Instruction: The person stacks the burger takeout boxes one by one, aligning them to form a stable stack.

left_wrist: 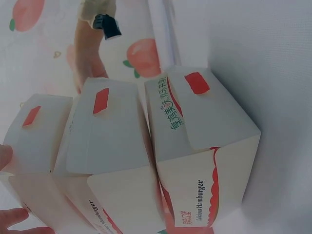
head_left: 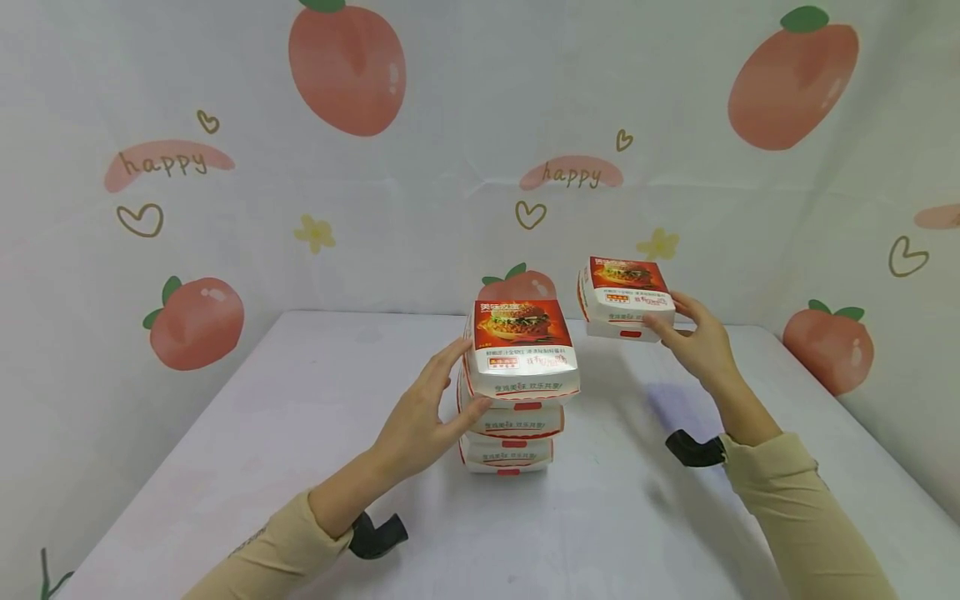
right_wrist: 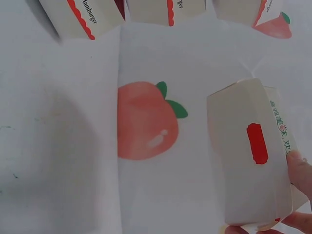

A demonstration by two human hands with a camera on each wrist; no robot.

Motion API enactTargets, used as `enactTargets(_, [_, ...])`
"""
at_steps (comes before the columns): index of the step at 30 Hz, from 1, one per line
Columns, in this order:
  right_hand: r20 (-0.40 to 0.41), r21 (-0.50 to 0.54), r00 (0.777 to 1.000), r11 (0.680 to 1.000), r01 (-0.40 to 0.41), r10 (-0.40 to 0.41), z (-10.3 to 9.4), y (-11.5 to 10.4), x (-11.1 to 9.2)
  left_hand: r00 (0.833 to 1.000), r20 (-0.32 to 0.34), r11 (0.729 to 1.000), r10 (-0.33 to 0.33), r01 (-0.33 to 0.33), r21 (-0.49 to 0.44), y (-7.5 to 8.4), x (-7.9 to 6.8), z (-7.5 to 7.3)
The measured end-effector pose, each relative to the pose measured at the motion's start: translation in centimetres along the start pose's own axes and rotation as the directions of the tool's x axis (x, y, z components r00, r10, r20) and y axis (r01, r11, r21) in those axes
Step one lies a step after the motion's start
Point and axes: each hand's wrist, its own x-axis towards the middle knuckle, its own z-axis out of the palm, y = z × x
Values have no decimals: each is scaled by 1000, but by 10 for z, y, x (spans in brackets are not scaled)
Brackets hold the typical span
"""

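Three white burger boxes stand in a stack, the top burger box (head_left: 522, 350) showing a red lid with a burger picture. My left hand (head_left: 420, 417) rests at the top box's left front corner, fingers along its left side and thumb at the lower front. In the left wrist view, its fingertips (left_wrist: 14, 217) touch that box. A fourth burger box (head_left: 626, 300) hangs in the air to the right, behind the stack. My right hand (head_left: 701, 342) grips it by its right end, thumb in front; the right wrist view shows the box's front flap (right_wrist: 257, 146).
The stack stands on a white-covered table (head_left: 352, 367). Behind it rises a pale backdrop (head_left: 450, 208) with printed fruit, hearts and lettering. A black curved piece (head_left: 378, 536) sits at my left wrist, another black piece (head_left: 695, 448) at my right.
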Motion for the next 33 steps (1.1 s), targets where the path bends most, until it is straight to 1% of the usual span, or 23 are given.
enactTargets(8, [-31, -5, 999, 1000, 20, -20, -3, -9, -2, 1000, -2, 1000, -3, 3, 7, 0, 0, 0])
enactTargets(15, [-52, -4, 999, 1000, 10, -11, -7, -17, -6, 1000, -3, 1000, -6, 6, 2, -1, 0, 1])
enactTargets(19, [-63, 12, 998, 1000, 14, -13, -9, -23, -8, 1000, -5, 1000, -5, 5, 1, -1, 0, 1])
enactTargets(25, [-77, 48, 996, 998, 45, -41, -10, -31, -9, 1000, -4, 1000, -14, 14, 1, -1, -1, 2])
enactTargets(33, [-64, 70, 996, 995, 69, -65, -6, -38, -12, 1000, 11, 1000, -17, 17, -11, 0, -1, 6])
